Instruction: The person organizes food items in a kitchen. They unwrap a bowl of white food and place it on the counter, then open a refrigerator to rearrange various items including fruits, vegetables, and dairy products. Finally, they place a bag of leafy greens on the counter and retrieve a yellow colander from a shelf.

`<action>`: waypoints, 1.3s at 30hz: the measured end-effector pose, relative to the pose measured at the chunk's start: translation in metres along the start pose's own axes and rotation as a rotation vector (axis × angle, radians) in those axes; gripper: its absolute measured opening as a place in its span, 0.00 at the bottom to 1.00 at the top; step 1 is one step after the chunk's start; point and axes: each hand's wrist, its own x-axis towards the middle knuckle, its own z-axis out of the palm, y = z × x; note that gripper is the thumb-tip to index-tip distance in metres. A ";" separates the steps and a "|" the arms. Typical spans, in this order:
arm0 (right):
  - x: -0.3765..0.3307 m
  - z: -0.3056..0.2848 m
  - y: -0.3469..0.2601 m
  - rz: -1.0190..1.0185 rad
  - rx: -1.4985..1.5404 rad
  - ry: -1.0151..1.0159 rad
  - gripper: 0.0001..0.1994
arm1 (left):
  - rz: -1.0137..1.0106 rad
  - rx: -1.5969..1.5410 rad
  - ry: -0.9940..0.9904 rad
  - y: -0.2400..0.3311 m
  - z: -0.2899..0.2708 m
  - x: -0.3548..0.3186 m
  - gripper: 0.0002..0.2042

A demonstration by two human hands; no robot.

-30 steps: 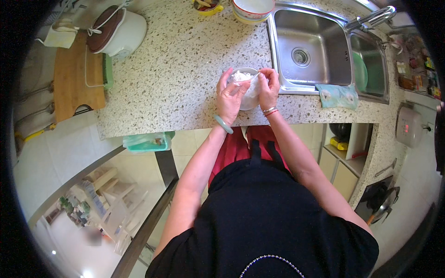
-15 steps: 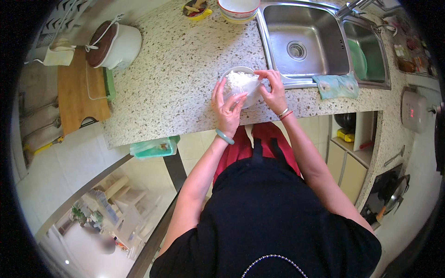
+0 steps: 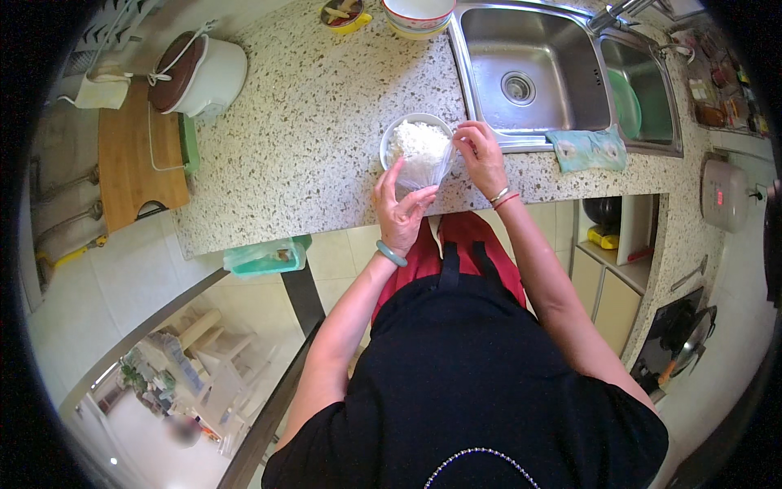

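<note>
Spreading its fingers, the left hand [image 3: 397, 213] touches the near side of the bowl [image 3: 385, 148]. Right of it, the right hand [image 3: 482, 156] bunches its fingertips, on what I cannot tell.

- A kitchen is shown — it is recognised by these things:
- A double steel sink [image 3: 554, 110] is set into a speckled counter [image 3: 309, 147].
- A cutting board [image 3: 134, 163], stacked bowls [image 3: 419, 24] and a pan [image 3: 695, 341] are seen.
</note>
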 end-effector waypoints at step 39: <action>-0.069 0.022 -0.040 -0.091 -0.001 -0.104 0.03 | -0.164 -0.059 0.130 -0.004 0.033 0.007 0.37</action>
